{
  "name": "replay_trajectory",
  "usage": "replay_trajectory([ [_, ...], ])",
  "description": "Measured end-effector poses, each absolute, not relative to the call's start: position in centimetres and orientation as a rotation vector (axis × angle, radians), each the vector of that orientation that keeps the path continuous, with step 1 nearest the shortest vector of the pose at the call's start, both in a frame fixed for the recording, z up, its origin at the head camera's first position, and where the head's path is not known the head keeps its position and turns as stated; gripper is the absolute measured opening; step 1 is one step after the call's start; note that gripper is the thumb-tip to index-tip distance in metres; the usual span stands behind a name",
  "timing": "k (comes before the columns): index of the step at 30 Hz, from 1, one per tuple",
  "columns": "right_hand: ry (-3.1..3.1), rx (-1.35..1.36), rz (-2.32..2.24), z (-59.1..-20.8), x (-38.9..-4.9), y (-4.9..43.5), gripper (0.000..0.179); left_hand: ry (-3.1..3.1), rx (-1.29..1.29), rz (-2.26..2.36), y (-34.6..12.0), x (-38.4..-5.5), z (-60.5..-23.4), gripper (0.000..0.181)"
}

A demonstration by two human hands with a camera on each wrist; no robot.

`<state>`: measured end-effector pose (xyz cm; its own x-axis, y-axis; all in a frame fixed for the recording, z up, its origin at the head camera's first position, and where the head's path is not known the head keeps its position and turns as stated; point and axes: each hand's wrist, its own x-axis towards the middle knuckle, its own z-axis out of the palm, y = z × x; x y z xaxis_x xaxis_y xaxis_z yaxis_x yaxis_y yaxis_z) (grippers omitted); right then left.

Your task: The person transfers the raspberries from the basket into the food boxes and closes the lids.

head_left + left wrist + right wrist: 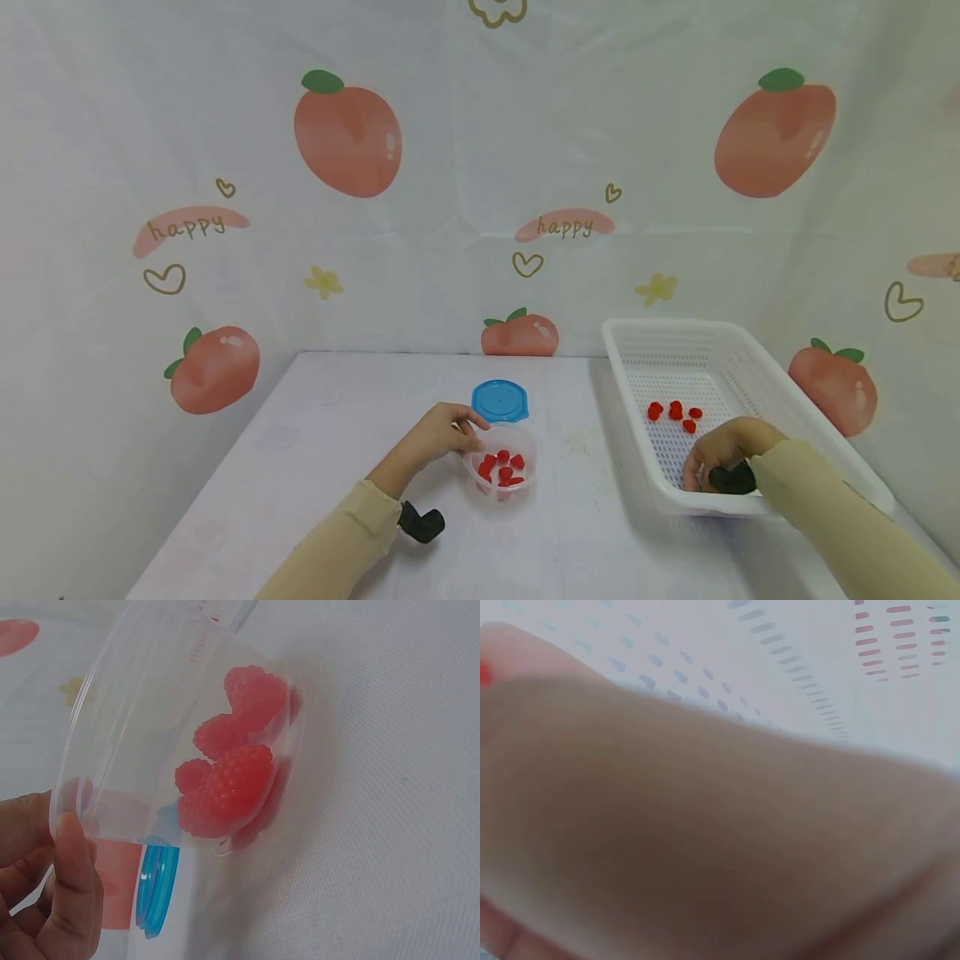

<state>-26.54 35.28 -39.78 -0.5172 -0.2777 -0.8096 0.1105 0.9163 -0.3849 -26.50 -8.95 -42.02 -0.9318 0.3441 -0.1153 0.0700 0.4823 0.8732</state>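
A clear plastic tub (525, 475) stands on the table with several red raspberries (236, 776) inside. My left hand (442, 432) pinches its rim at the left side, thumb and fingers on either side of the wall in the left wrist view. My right hand (723, 454) reaches down inside the white basket (630, 417), near its front wall, fingers curled downward. In the right wrist view a red bit of a raspberry (484, 675) shows between the fingers; the blurred hand hides most of it. Several more raspberries (676, 410) lie on the basket floor beyond this hand.
Just behind the tub lies a blue lid (500, 401). The basket with perforated floor and raised walls takes up the table's right side. A white cloth with printed fruit (348, 142) hangs behind the white table (360, 392).
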Motion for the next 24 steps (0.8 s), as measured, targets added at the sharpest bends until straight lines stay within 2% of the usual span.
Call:
replay_trajectory([
  [6, 2.108, -0.103, -0.560, -39.3, -25.9, 34.3, 0.014, 2.453, 0.348, 1.431, -9.0, -26.6, -42.1, 0.023],
  [13, 2.201, -0.115, -0.710, -39.2, -25.8, 34.4, 0.018, 2.452, 0.354, 1.426, -9.0, -26.5, -42.1, 0.023],
  [24, 2.181, -0.400, -1.026, -38.9, -27.1, 35.8, 0.024, 2.473, 0.349, 1.408, -8.9, -26.5, -42.0, 0.024],
])
